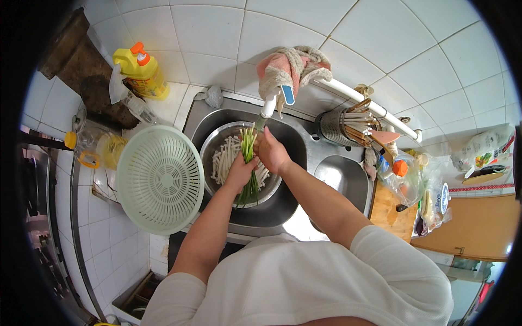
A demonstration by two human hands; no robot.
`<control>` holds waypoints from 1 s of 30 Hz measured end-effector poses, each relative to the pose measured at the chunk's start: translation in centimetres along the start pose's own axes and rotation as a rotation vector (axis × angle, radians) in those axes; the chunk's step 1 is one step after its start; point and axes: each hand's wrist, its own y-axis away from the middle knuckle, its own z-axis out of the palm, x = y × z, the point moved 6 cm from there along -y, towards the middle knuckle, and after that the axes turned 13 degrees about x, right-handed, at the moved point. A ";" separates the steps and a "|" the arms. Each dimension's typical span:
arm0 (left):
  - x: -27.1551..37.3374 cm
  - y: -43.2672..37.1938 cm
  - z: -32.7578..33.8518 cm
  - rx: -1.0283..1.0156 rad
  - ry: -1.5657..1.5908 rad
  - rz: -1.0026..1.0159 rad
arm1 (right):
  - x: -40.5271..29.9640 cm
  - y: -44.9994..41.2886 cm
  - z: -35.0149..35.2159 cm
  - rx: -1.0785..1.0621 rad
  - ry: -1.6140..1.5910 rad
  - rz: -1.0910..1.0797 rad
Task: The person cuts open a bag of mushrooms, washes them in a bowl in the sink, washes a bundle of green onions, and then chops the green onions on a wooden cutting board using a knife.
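My left hand [240,171] is closed around a bunch of green chives [248,146], whose pale stem ends point up toward the white faucet spout [268,106]. Beside the stems, under the spout, is my right hand [274,153], its thumb raised; whether its hidden fingers grip anything cannot be told. Water runs from the spout near them. Beneath both hands a steel bowl [209,185] rests in the larger sink basin [291,203]. Long white mushrooms [224,159] lie in that bowl, and the dark green chive ends hang over its near part.
A pale green plastic colander [167,179] stands left of the sink. Behind are a yellow pump bottle [149,79] and a plastic oil bottle [102,148]. Rightward are a utensil holder [338,127], a smaller basin [342,175] and a wooden board [393,208]. Cloths [291,65] drape the faucet.
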 end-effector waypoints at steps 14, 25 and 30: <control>-0.7 -2.4 -2.7 -0.001 0.163 0.002 | -1.9 0.2 0.7 0.007 -0.148 0.042; 0.9 -2.0 -1.5 0.088 0.171 0.018 | -1.5 -0.9 0.4 0.052 0.147 0.010; 1.0 -1.8 -1.0 -0.005 0.264 -0.119 | -1.7 -1.5 -0.5 0.151 0.094 0.112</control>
